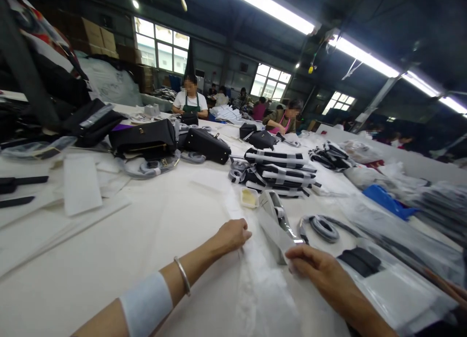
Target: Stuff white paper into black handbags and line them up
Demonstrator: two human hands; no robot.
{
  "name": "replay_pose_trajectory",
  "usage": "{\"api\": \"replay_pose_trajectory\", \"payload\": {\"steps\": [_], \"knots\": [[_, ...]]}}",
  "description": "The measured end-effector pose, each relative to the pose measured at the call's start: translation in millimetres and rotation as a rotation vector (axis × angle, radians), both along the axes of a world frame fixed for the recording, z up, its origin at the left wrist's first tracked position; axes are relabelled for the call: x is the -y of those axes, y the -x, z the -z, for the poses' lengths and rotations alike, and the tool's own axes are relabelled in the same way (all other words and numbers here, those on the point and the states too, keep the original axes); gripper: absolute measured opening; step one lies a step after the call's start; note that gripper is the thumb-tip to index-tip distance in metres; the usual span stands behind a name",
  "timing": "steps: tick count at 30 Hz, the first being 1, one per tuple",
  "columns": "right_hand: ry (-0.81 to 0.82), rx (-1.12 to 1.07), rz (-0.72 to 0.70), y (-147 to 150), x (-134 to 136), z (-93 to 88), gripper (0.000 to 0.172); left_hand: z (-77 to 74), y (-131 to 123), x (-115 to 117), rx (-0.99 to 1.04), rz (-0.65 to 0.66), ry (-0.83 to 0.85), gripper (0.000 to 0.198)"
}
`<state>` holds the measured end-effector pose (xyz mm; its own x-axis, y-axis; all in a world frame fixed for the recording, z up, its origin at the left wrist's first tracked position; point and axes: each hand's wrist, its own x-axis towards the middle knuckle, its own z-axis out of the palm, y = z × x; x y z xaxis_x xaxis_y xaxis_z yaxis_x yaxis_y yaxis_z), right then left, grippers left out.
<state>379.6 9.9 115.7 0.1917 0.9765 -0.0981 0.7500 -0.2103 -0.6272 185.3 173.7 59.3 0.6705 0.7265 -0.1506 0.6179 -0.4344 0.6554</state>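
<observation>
My left hand [235, 235] is closed just above the white table, its fingers curled together. Whatever may be in its fingertips is too small to make out. Beneath and beside it lies a thin translucent white sheet [262, 288]. My right hand [317, 266] is at the near end of a grey tape dispenser [270, 203], by its cutting edge. Thumb and forefinger pinch what looks like a strip of tape there. Close behind the dispenser sits a small white tray [249, 198] with something yellowish inside.
Stacked black straps or bag parts in wrapping [279, 171] lie beyond the dispenser. A wrapped coiled strap [324, 228] is to the right. Black handbags [144, 138] line the far left, near white sheets [82, 184]. Co-workers [189, 101] sit across the table.
</observation>
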Motion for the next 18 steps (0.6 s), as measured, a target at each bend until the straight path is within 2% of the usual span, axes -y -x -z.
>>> {"api": "replay_pose_trajectory", "payload": {"steps": [2, 4, 6, 8, 10, 12, 15, 18], "knots": [[-0.072, 0.104, -0.003, -2.8, 0.8, 6.2, 0.029, -2.8, -0.3, 11.3, -0.030, -0.027, -0.033, 0.047], [-0.139, 0.245, -0.004, -0.8, -2.2, 20.3, 0.036, -4.3, -3.3, 23.2, -0.066, -0.028, -0.060, 0.057], [-0.127, 0.325, -0.015, 6.1, -6.6, 35.1, 0.039, -4.0, -7.2, 31.6, -0.102, -0.032, -0.070, 0.053], [-0.062, 0.331, -0.015, 15.7, -10.8, 43.6, 0.036, -3.2, -9.2, 34.2, -0.120, -0.051, -0.060, 0.039], [-0.008, 0.288, 0.003, 24.5, -14.4, 43.8, 0.035, -3.7, -8.0, 32.3, -0.102, -0.077, -0.039, 0.022], [0.024, 0.223, 0.031, 30.1, -18.3, 38.4, 0.043, -6.4, -4.7, 30.5, -0.044, -0.106, -0.011, 0.013], [0.071, 0.053, 0.058, 32.9, -25.6, 30.7, 0.059, -12.9, -1.0, 38.7, 0.105, -0.122, 0.055, 0.014], [0.049, -0.294, 0.095, 34.6, -32.4, 30.4, 0.063, -15.7, -2.4, 62.9, 0.252, -0.088, 0.128, 0.017]]}}
